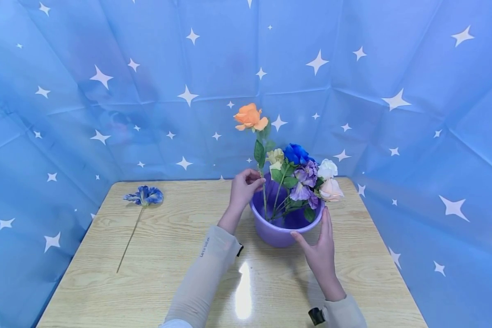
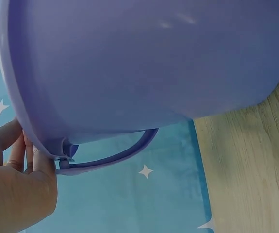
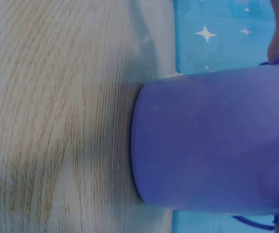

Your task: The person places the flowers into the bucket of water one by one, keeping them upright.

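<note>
A purple bucket [image 1: 279, 236] stands upright on the table, holding several artificial flowers. My left hand [image 1: 243, 187] is at its left rim and pinches the stem of an orange rose [image 1: 251, 117], whose bloom rises above the others. The lower stem reaches down inside the bucket. In the left wrist view, the left hand [image 2: 23, 179] is beside the bucket's rim and handle [image 2: 115, 159]. With thumb and fingers spread and fairly straight, my right hand [image 1: 320, 250] touches the bucket's front right rim. The bucket's side [image 3: 212, 141] fills much of the right wrist view.
One blue flower [image 1: 145, 196] with a long thin stem lies at the left of the wooden table [image 1: 180, 218]. Inside the bucket are a blue bloom [image 1: 297, 154], purple petals [image 1: 301, 191], white [image 1: 327, 169] and pale pink roses [image 1: 331, 190]. A blue star-patterned cloth [image 1: 156, 59] hangs behind.
</note>
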The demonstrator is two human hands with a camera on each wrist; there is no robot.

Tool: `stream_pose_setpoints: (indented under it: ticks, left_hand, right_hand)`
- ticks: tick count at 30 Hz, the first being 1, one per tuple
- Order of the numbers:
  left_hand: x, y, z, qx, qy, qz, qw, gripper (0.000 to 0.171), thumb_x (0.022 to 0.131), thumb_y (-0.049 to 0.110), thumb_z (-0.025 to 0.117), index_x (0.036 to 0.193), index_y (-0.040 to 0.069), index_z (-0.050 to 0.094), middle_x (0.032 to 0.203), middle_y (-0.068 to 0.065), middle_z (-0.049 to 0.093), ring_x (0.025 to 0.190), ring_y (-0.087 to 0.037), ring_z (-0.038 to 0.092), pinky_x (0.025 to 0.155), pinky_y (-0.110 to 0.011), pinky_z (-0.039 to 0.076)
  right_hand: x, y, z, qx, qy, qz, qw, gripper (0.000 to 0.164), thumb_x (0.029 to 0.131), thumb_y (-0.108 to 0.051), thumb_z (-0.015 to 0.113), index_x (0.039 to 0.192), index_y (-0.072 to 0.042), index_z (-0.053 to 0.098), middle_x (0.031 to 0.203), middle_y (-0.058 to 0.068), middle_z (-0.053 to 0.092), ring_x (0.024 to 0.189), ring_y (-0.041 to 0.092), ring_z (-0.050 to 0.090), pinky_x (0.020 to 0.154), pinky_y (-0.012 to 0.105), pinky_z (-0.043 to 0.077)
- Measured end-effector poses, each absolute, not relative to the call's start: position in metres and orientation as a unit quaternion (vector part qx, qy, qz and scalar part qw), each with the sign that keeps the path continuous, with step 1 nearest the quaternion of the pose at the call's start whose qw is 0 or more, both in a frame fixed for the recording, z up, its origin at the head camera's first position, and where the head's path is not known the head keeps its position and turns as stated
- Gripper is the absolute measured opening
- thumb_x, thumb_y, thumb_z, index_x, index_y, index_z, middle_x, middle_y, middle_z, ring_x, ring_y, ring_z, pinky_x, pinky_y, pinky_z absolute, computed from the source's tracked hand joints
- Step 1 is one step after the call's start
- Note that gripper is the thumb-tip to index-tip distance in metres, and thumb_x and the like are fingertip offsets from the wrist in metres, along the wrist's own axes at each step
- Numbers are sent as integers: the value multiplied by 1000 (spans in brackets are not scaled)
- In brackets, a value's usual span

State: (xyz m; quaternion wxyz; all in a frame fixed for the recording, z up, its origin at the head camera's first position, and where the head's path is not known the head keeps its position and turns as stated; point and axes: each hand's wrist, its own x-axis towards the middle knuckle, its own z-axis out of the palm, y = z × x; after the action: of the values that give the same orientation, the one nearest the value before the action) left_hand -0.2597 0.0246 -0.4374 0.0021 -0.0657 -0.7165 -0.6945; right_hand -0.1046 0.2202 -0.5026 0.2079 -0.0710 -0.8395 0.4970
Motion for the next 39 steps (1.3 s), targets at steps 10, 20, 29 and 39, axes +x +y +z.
stream_pose_setpoints:
  ticks: [10,20,29,39]
  left_hand:
    - [-255,30,-435,-92,-767,-635,-1,13,88,2,73,96,-5,67,96,-22,71,72,-10,66,67,-24,62]
    - [-252,32,-432,-119,-843,-524,7,12,88,12,76,94,4,70,92,-10,75,79,-19,71,68,-21,58]
    - [-249,25,-431,-123,-870,-477,4,15,89,16,75,103,9,73,97,-4,76,87,-17,71,78,-25,58]
    - [-253,4,-429,-119,-858,-498,34,11,90,16,74,100,11,75,94,-4,76,85,-17,70,76,-26,58]
  right_hand:
    - [-104,220,-502,-72,-838,499,207,112,79,-24,86,161,-13,11,168,9,12,155,29,14,126,54,18]
    - [-104,219,-502,-72,-840,497,208,111,78,-24,86,161,-13,12,168,12,13,155,30,14,125,55,18]
    - [-104,218,-502,-73,-838,501,206,111,78,-23,86,161,-12,12,168,11,13,155,30,14,126,54,18]
    - [-104,218,-502,-74,-840,495,208,111,79,-25,85,161,-13,11,168,11,12,155,29,14,126,54,18]
